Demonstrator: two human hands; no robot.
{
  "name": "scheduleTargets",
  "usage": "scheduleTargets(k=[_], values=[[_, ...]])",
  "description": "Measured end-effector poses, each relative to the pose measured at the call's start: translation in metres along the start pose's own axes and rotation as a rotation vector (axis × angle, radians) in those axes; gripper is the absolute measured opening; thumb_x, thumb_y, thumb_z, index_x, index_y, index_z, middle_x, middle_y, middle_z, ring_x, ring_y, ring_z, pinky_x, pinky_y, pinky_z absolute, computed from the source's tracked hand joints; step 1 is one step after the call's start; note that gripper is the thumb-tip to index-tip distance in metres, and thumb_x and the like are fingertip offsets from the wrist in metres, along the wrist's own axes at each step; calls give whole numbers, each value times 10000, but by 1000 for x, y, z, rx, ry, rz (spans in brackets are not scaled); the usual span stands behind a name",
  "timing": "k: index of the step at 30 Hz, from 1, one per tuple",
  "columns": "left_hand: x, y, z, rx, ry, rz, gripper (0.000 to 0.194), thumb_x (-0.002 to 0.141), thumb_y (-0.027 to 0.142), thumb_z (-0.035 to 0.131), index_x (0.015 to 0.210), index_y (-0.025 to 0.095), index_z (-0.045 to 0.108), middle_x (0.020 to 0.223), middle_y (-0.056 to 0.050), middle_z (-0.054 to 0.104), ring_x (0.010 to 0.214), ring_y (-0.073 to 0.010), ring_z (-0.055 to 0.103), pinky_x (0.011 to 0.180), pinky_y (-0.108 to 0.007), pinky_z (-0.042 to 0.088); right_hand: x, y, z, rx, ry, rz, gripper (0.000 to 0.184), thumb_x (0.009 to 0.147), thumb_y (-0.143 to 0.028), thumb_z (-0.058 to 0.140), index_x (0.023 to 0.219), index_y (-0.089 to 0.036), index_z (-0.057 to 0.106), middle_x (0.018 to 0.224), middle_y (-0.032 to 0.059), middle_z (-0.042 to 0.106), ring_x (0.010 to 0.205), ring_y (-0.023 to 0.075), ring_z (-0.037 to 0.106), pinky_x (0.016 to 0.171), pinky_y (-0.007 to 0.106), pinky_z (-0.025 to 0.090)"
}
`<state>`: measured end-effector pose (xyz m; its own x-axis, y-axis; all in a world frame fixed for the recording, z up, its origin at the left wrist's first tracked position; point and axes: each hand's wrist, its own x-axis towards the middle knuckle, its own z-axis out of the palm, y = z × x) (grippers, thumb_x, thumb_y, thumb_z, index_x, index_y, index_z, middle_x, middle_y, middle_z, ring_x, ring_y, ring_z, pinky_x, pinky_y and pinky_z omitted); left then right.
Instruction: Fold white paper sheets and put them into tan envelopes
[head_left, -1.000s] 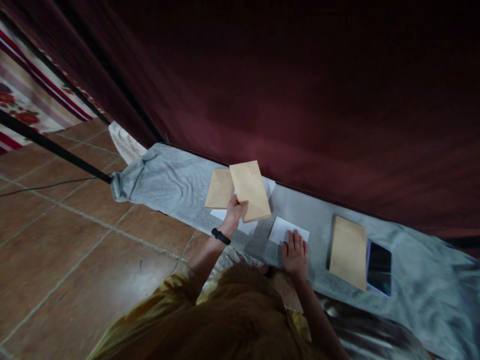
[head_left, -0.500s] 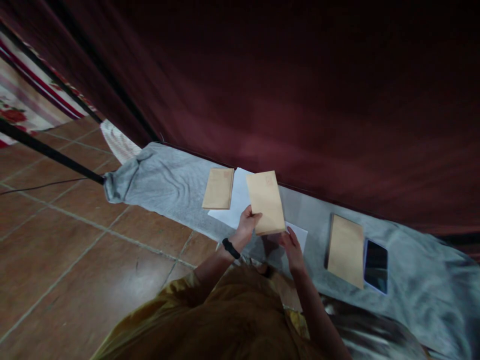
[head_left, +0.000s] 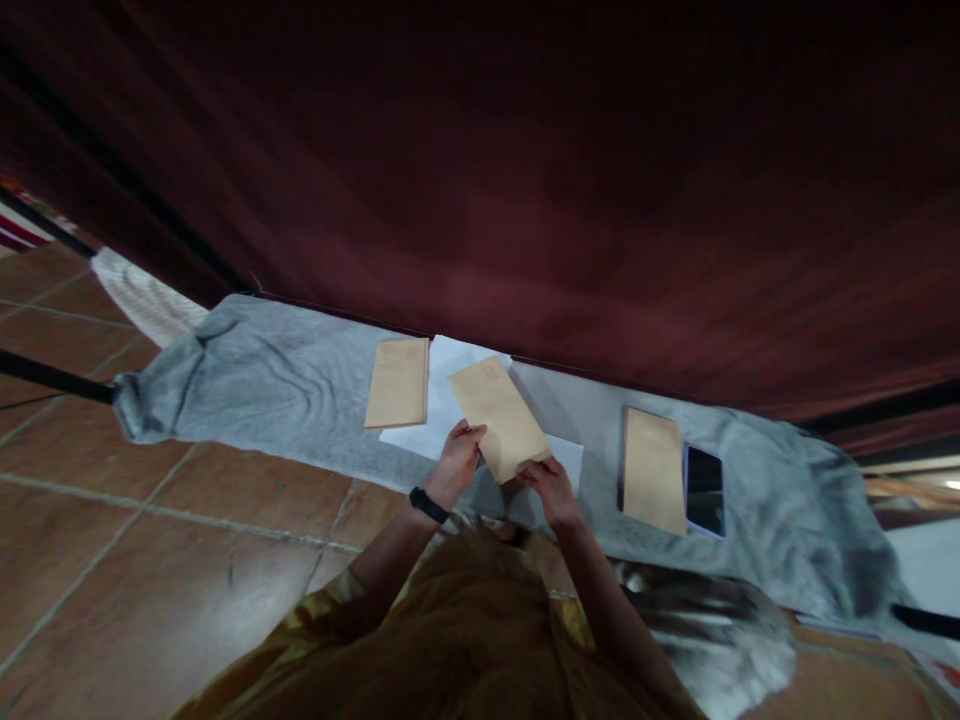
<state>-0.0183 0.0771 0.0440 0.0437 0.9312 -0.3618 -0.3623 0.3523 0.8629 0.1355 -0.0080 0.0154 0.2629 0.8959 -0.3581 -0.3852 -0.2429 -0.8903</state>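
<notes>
From afar, I watch the left hand (head_left: 458, 460) and right hand (head_left: 553, 490), fingers clamped on a brown envelope (head_left: 501, 415) (it slants, partly hiding the white paper (head_left: 444, 393)).

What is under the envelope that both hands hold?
White paper shows past its left side, and another sheet past its lower right, on the cloth. What the envelope covers cannot be seen.

The held envelope (head_left: 501, 415) is tan, the curtain (head_left: 517, 230) probably maroon.
</notes>
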Motion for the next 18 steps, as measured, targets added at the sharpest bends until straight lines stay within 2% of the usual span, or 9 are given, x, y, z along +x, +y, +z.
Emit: scheduleTargets(k=[5, 11, 15, 18], values=[[-4, 2, 5, -102, -95, -153, 335, 591, 247, 841, 882, 175, 690, 914, -80, 767, 849, -233, 721, 718, -334, 559, -3, -3, 4, -7, -1, -14, 308, 716, -474, 696, 924, -249, 672, 918, 34, 762, 787, 218, 695, 667, 352, 580], [-17, 9, 10, -141, -139, -227, 364, 602, 200, 871, 922, 193, 699, 993, -34, 759, 875, -170, 714, 776, -286, 562, 4, -16, -6, -78, 101, -154, 254, 703, -434, 695, 839, -220, 710, 802, -4, 737, 781, 202, 666, 688, 312, 557], [-23, 10, 9, -117, -164, -243, 303, 599, 214, 886, 786, 201, 648, 860, 27, 726, 777, -118, 687, 727, -236, 549, 6, -24, -16, -113, 150, -246, 198, 708, -416, 663, 774, -232, 700, 781, -11, 727, 812, 204, 656, 739, 324, 556], [-28, 5, 8, -86, -203, -262, 282, 637, 255, 872, 724, 209, 607, 788, 39, 696, 757, -124, 684, 718, -249, 553, 5, -28, -23, -121, 183, -294, 193, 716, -409, 636, 812, -256, 705, 859, 4, 743, 891, 224, 671, 807, 363, 561]])
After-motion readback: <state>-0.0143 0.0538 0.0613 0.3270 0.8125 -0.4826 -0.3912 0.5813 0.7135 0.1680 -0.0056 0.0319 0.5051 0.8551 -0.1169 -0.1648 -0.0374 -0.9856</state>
